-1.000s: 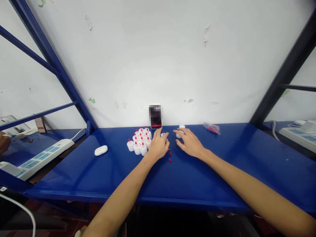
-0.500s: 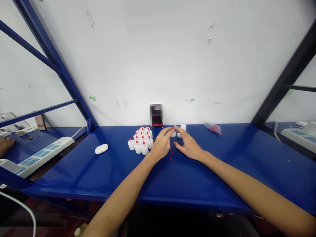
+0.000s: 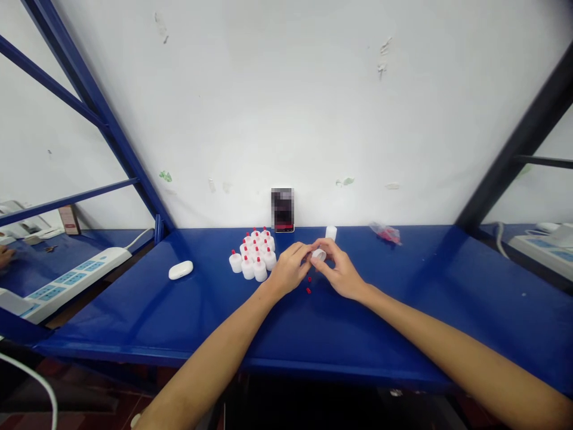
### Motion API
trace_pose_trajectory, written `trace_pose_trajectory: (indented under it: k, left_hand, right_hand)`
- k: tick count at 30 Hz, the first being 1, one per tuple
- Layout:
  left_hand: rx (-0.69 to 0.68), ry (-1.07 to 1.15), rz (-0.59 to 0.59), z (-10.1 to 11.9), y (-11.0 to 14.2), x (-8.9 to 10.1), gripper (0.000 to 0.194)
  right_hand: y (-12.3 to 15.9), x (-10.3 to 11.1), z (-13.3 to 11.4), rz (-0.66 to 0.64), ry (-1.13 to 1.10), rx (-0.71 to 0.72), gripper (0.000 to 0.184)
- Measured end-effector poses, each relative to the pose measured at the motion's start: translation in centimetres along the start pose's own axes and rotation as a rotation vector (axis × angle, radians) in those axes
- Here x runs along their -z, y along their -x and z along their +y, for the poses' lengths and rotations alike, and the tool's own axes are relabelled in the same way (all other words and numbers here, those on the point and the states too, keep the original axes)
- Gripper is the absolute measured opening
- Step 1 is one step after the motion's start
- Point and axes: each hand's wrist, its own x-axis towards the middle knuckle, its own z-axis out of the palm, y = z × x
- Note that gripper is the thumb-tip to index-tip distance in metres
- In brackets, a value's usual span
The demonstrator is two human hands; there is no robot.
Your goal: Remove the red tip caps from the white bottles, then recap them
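Note:
My right hand (image 3: pixel 339 272) curls round a small white bottle (image 3: pixel 319 255) held just above the blue table (image 3: pixel 403 310). My left hand (image 3: pixel 290 269) meets it from the left, fingers pinched at the bottle's top; what they pinch is too small to name. Left of my hands stand several small white bottles with red caps (image 3: pixel 253 255) in a tight cluster. A few loose red caps (image 3: pixel 308 285) lie on the table under my hands. One more uncapped white bottle (image 3: pixel 330 232) stands behind, near the wall.
A phone (image 3: pixel 282 210) leans against the white wall. A white earbud case (image 3: pixel 181 270) lies at the left, and a clear bag of red caps (image 3: pixel 384 232) at the back right. Power strips (image 3: pixel 67 282) lie on the side benches. Another person's hand (image 3: pixel 5 255) shows far left.
My right hand picked a white bottle up from the back of the table and drew it nearer. My left hand left the capped cluster and closed in on the bottle's top.

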Motion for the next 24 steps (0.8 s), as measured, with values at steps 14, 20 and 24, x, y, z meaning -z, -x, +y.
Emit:
trace_pose_trajectory:
  k: [14,20,24]
  left_hand:
    - [-0.037,-0.225,-0.261,-1.1,0.4,-0.7,0.018]
    - [0.19,-0.282,-0.238,-0.5,0.1,0.4,0.01]
    - [0.214,-0.3,-0.17,-0.3,-0.1,1.4,0.016]
  right_hand:
    - [0.0,-0.6,0.2,-0.166,-0.221,-0.127,0.027]
    - [-0.3,0.1,0.6,-0.002,0.247,0.113,0.024]
    - [-0.8,1.7,1.8,0.093,0.421,0.116,0.015]
